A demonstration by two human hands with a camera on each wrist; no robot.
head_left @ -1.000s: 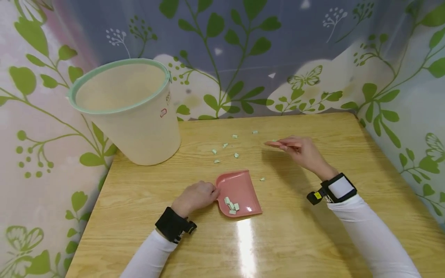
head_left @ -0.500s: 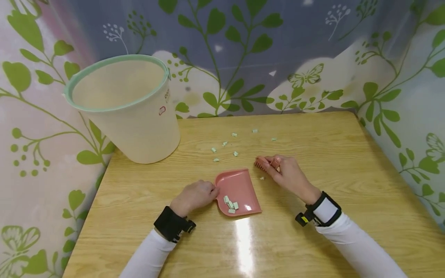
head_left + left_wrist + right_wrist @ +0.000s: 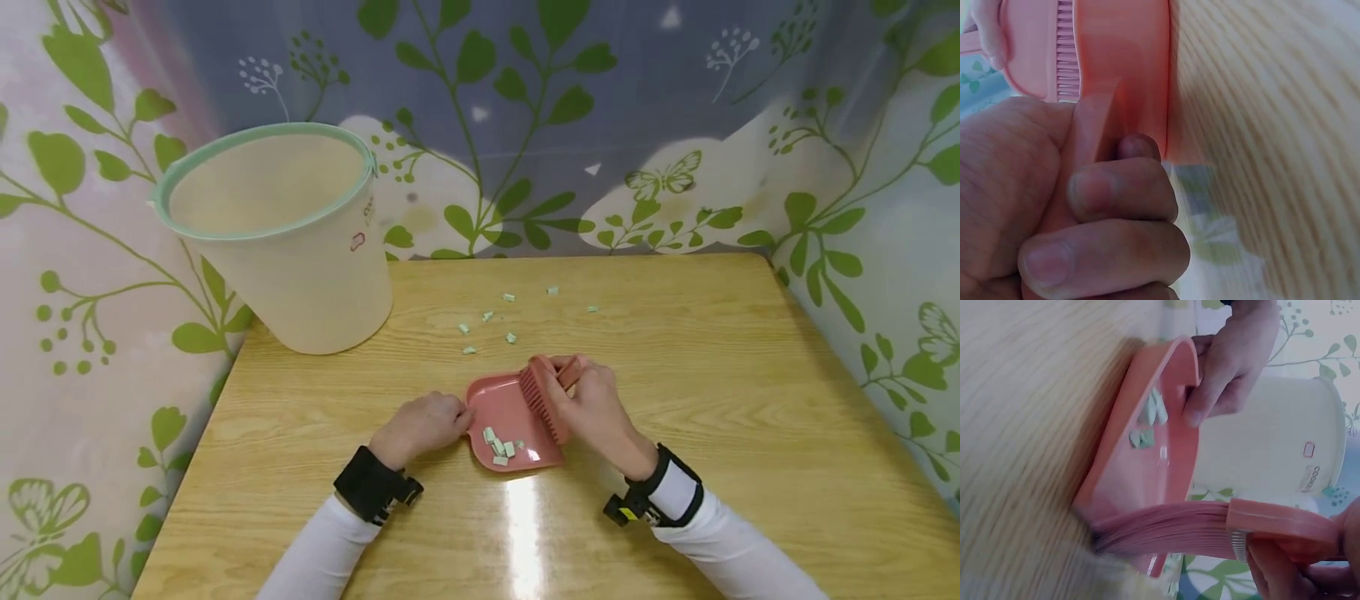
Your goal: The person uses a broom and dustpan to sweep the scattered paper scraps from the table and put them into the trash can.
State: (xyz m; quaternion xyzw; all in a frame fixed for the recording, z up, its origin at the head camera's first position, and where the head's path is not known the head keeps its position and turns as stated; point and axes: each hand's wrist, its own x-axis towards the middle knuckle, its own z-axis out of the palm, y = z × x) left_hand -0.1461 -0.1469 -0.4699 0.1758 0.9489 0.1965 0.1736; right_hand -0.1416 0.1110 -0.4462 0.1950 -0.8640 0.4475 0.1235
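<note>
Dustpan flat on bench, left hand curled round its handle. Right hand pinches brush, bristles at pan's mouth. Scraps inside. We judge pan light, stiff, slick plastic; hold by handle, keep level.

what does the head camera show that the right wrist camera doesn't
Only the head view shows the loose green scraps lying on the table beyond the dustpan, the bucket's green rim, and both sleeves. Only the right wrist view shows the brush bristles side-on, their tips at the dustpan's open edge. Both show the pink dustpan holding scraps, the left hand gripping it, the right hand holding the brush, and the cream bucket.
</note>
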